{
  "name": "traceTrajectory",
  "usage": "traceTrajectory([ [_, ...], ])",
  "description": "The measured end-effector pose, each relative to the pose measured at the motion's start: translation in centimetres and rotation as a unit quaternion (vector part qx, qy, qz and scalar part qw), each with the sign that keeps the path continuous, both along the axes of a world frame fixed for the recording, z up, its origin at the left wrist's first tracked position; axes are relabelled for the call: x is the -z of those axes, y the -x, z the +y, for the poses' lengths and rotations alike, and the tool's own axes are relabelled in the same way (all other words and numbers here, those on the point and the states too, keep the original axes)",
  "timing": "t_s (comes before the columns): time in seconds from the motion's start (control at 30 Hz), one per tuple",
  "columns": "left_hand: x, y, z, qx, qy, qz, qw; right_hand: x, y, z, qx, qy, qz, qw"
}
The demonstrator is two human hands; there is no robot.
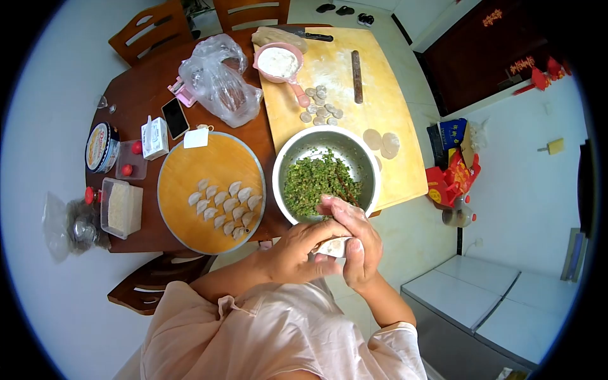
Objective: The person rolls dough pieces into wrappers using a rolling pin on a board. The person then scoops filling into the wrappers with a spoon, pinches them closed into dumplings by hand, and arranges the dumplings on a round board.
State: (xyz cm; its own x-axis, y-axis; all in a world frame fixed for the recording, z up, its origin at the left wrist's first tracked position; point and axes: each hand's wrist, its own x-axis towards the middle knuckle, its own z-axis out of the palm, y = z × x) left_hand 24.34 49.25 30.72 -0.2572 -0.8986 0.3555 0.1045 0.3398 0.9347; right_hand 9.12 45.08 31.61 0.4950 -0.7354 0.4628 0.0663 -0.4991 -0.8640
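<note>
Between my two hands, just below the metal bowl, a pale dumpling is being pinched. My left hand is closed around one side of it, and my right hand presses on the other side with thumb and fingers. Part of the dumpling is covered by my fingers. Chopped green filling lies in the bowl, partly behind my right fingertips. To the left, several folded dumplings sit in rows on a round board. Flattened wrappers rest on the yellow board right of the bowl.
On the floury yellow board are small dough pieces, a rolling pin, a knife and a pink flour scoop. A plastic bag, phone, tissue pack and round tin stand on the left.
</note>
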Motion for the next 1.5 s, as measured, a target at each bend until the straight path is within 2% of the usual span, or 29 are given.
traceTrajectory([
  [0.13,1.4,-0.8,0.8,-0.069,0.07,-0.013,0.995,0.7,-1.6,0.9,0.003,0.042,0.001,0.999],
  [0.27,0.0,-1.7,2.1,-0.052,-0.092,0.041,0.994,0.9,-2.7,1.1,0.055,0.111,0.078,0.989],
  [0.37,0.5,-1.8,2.9,-0.082,-0.111,0.097,0.986,0.9,-3.6,1.0,0.091,0.17,0.169,0.967],
  [0.5,1.4,-1.6,4.0,-0.181,-0.098,0.001,0.978,1.9,-4.7,1.6,0.077,0.169,0.192,0.964],
  [0.53,1.5,-1.4,4.2,-0.228,-0.055,-0.017,0.972,2.0,-5.3,1.8,0.086,0.185,0.176,0.963],
  [0.67,1.6,-1.3,5.5,-0.264,-0.015,-0.073,0.962,2.8,-6.4,3.2,0.079,0.177,0.111,0.975],
  [0.93,2.8,-2.4,6.8,-0.251,0.007,-0.072,0.965,6.0,-7.7,4.8,0.048,0.134,-0.009,0.99],
  [1.0,3.0,-2.6,6.9,-0.259,-0.009,-0.098,0.961,6.6,-8.0,5.4,0.07,0.072,-0.015,0.995],
  [1.07,3.8,-3.1,6.0,-0.257,-0.05,-0.066,0.963,7.7,-8.5,5.7,0.094,0.003,-0.022,0.995],
  [1.1,4.2,-3.6,5.4,-0.254,-0.069,-0.05,0.963,6.4,-8.6,5.5,0.081,-0.054,0.012,0.995],
  [1.13,4.4,-4.3,5.2,-0.189,-0.186,0.018,0.964,6.0,-8.7,5.1,0.056,-0.088,0.017,0.994],
  [1.17,4.5,-4.8,5.1,-0.174,-0.206,0.06,0.961,5.7,-8.8,4.8,0.03,-0.123,0.022,0.992],
  [1.2,5.0,-5.0,4.8,-0.198,-0.144,0.049,0.968,4.9,-9.1,5.0,0.036,-0.184,0.05,0.981],
  [1.23,5.4,-5.3,4.4,-0.221,-0.08,0.038,0.971,4.1,-9.1,4.7,0.011,-0.118,0.07,0.99],
  [1.27,5.3,-5.8,4.3,-0.231,-0.066,0.008,0.971,4.5,-8.8,4.9,-0.01,-0.192,0.029,0.981],
  [1.37,4.2,-7.2,2.7,-0.242,0.139,-0.1,0.955,4.8,-8.3,6.1,-0.027,-0.357,-0.07,0.931],
  [1.4,4.2,-7.6,2.8,-0.228,0.14,-0.142,0.953,4.8,-8.1,6.3,-0.026,-0.403,-0.097,0.91],
  [1.5,3.9,-8.0,2.4,-0.195,0.16,-0.14,0.957,4.7,-7.2,5.9,-0.081,-0.392,-0.093,0.912],
])
